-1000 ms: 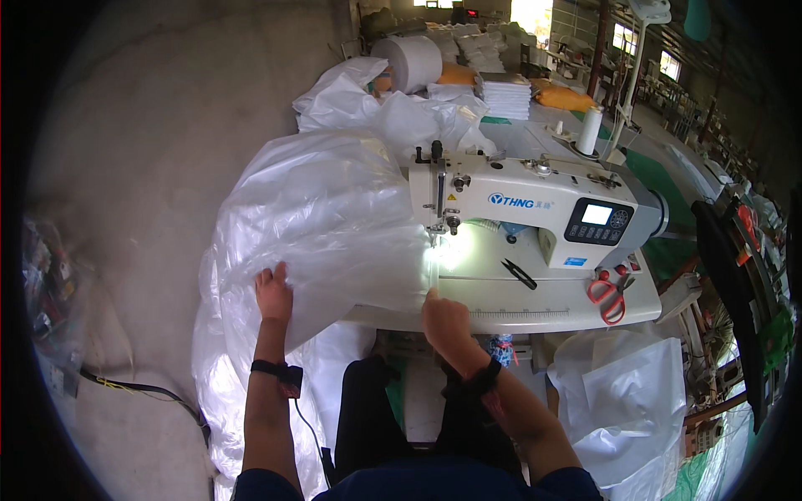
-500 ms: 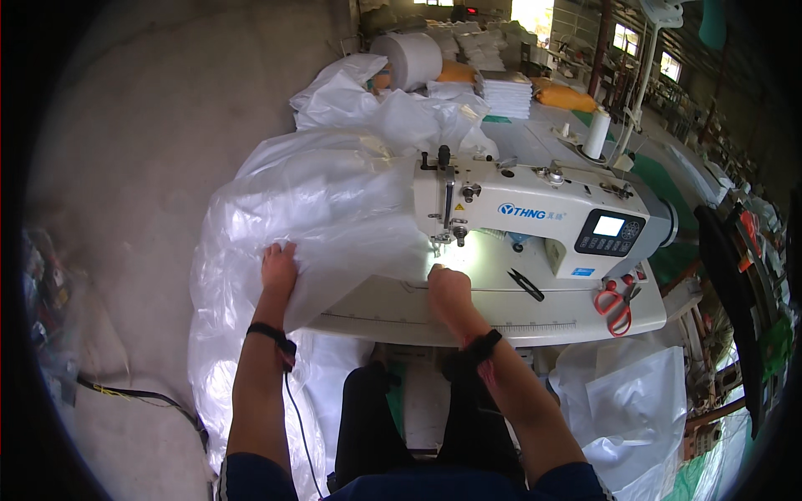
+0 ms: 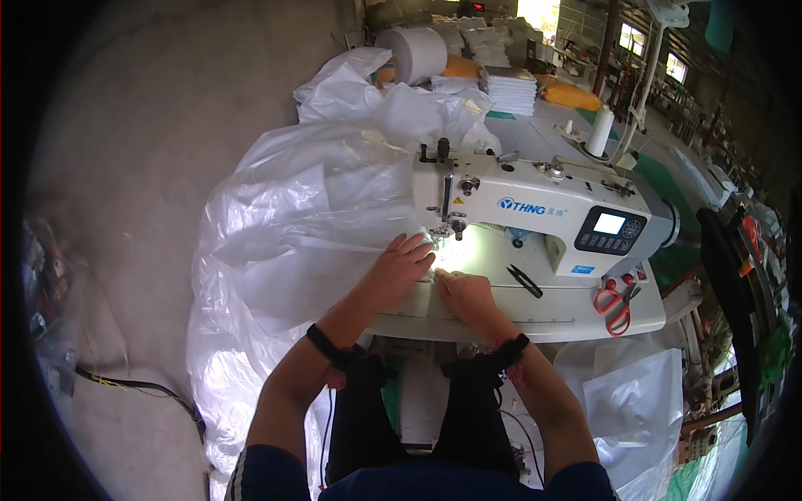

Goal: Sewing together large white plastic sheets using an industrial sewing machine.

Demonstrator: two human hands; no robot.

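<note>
A large, shiny white plastic sheet [image 3: 288, 250] drapes over the left of the sewing machine [image 3: 518, 196] and its table, and its edge reaches the lit needle area. My left hand [image 3: 403, 265] lies on the sheet just left of the needle, fingers stretched out. Right beside it, in front of the needle, my right hand [image 3: 468, 294] has its fingers closed at the edge of the sheet. The fingertips of both hands are close together. Exactly how the sheet's edge sits under the presser foot is hidden by glare and my fingers.
Black thread snips [image 3: 525, 281] and red-handled scissors [image 3: 616, 309] lie right of my hands. A white thread cone [image 3: 598, 132] stands behind the machine. Far back are a big white roll [image 3: 415, 55] and stacked white sheets [image 3: 510, 90]. More plastic [image 3: 631, 409] hangs at the lower right.
My left hand has moved right, from the middle of the sheet to beside the needle. The sheet has shifted and creased with it. My right hand stays near the needle, slightly farther right.
</note>
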